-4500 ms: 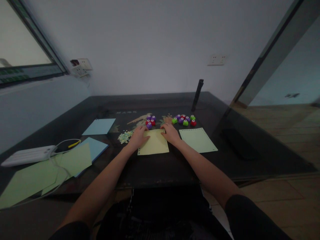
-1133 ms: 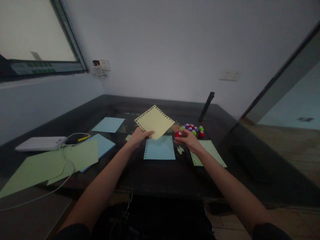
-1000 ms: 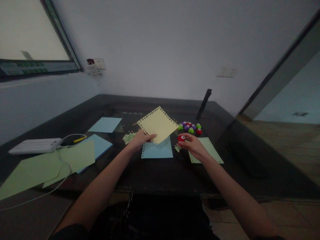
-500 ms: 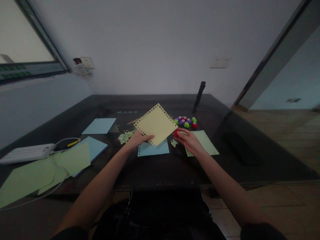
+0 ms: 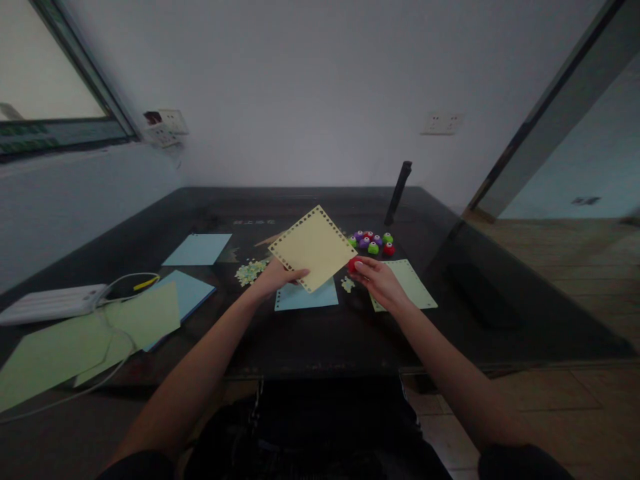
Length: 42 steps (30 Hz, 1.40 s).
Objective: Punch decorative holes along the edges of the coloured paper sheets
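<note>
My left hand [image 5: 279, 275] grips a pale yellow sheet of paper [image 5: 315, 250] by its lower left edge, thumb on top. The sheet is turned cornerwise, with small shaped holes along its two upper edges and the lower left one. At its right corner, my right hand [image 5: 381, 280] holds a small red craft punch [image 5: 353, 265]; whether paper sits in its slot I cannot tell. Below lies a light blue sheet [image 5: 310, 298] with holes on its left edge. A pale green sheet [image 5: 410, 285] with punched edges lies under my right hand.
Several red, purple and green craft punches [image 5: 373, 241] cluster behind my right hand. Paper cut-outs are heaped [image 5: 249, 272] at left, with a smaller pile [image 5: 348, 285] centrally. More sheets [image 5: 197, 250], a white power strip [image 5: 55, 303] with cable, and a black upright post [image 5: 399, 193] occupy the dark table.
The sheet and the red punch have shifted very slightly to the right in view. Both hands keep their grips.
</note>
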{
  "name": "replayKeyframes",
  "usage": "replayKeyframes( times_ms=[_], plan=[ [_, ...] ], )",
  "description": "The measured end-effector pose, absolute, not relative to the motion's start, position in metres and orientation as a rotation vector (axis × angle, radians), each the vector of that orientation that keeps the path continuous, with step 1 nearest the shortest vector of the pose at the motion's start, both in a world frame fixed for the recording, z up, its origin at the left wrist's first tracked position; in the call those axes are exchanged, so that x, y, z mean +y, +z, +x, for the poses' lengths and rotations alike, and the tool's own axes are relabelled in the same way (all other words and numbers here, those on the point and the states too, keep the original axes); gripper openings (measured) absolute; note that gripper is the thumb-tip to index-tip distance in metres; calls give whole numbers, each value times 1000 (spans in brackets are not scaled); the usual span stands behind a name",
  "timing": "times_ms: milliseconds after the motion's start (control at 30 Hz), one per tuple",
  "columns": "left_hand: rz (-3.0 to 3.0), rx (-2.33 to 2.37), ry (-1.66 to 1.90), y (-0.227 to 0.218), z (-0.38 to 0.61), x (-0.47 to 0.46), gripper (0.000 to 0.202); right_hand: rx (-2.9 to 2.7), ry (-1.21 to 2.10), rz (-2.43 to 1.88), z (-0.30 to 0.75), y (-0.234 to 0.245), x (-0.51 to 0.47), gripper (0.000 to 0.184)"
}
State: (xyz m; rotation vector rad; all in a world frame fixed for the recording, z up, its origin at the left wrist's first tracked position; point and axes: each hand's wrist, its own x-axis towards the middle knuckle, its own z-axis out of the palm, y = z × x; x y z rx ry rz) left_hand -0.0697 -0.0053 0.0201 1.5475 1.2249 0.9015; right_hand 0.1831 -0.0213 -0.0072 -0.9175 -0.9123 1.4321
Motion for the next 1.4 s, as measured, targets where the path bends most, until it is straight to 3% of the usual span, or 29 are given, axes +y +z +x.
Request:
replayKeyframes(
  times_ms=[1400],
  plan=[
    [1836, 1204, 779, 26, -71, -5, 45, -933, 1446, -1009, 182, -3, -28, 34]
  ],
)
